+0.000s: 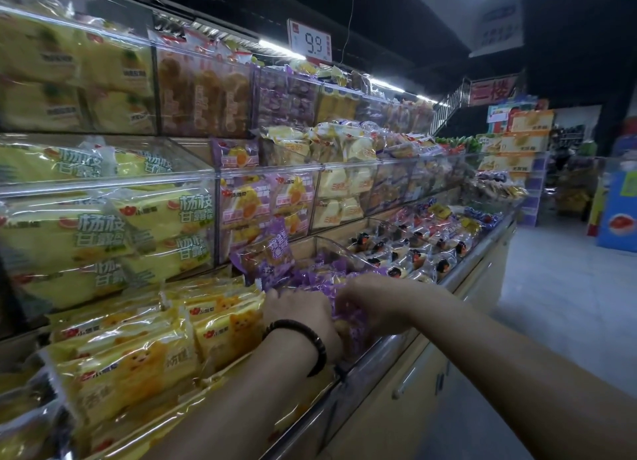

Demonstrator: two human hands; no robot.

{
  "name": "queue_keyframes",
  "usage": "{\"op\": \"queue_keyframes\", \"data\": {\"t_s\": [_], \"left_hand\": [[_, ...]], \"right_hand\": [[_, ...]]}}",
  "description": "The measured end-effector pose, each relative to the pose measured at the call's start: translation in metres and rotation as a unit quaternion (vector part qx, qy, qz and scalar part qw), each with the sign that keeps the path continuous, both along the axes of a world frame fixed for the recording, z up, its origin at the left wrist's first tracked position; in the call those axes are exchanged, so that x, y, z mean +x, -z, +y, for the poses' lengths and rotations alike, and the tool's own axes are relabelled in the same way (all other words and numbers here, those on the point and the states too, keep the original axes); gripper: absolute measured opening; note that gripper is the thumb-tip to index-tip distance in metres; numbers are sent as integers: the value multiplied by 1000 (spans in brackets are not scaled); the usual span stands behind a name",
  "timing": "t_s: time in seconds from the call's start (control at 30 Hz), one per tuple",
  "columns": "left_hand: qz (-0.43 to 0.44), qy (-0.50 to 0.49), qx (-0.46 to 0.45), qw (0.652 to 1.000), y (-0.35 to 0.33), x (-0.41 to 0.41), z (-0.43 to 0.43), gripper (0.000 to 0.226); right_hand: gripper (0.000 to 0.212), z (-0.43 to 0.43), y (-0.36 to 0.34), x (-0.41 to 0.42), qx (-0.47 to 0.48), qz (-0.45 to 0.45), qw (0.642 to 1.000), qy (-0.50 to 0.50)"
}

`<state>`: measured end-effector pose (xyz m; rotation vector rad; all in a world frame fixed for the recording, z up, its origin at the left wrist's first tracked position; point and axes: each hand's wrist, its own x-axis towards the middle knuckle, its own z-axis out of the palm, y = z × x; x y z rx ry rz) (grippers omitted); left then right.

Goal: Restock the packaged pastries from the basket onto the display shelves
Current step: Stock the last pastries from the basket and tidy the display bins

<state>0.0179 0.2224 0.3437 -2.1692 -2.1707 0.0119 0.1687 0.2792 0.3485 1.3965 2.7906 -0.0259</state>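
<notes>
Both our hands are in the bottom shelf bin: left grip (299, 312) & right grip (376, 301) each clenched on purple packs (312, 280), just behind the front rail (386, 351). Yellow packs (224, 325) crowd the left side. A clear divider (344, 249) & dark-topped packs (413, 253) are on the right. An upright pack (272, 253) stands behind.

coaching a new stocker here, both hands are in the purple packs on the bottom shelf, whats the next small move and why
Probably ease the purple packs down flat into their bin, then let go. The left hand and right hand both grip them just behind the front rim, so they look not yet settled. Another tilted pack behind them stands up and may need flattening afterwards.
</notes>
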Motion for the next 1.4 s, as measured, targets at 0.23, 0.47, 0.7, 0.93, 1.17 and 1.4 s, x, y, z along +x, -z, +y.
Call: {"op": "queue_keyframes", "data": {"t_s": [0.23, 0.47, 0.7, 0.93, 1.17, 1.4], "left_hand": [[-22, -5, 40, 999, -2, -8, 4, 46], [13, 3, 2, 1000, 0, -8, 6, 68], [-17, -25, 56, 998, 2, -6, 5, 50], [-9, -13, 2, 1000, -2, -6, 3, 74], [-78, 109, 139, 981, 3, 3, 1, 59], [-67, 86, 81, 991, 7, -4, 2, 39]], "right_hand": [[31, 1, 19, -10, 140, 69, 988, -22], [39, 5, 18, -13, 127, 45, 991, -29], [33, -4, 24, -17, 182, 83, 979, -22], [61, -5, -25, 13, 69, 125, 990, 1], [75, -2, -12, 29, 123, -7, 989, 86], [40, 12, 3, 35, 118, -15, 987, 104]]}}
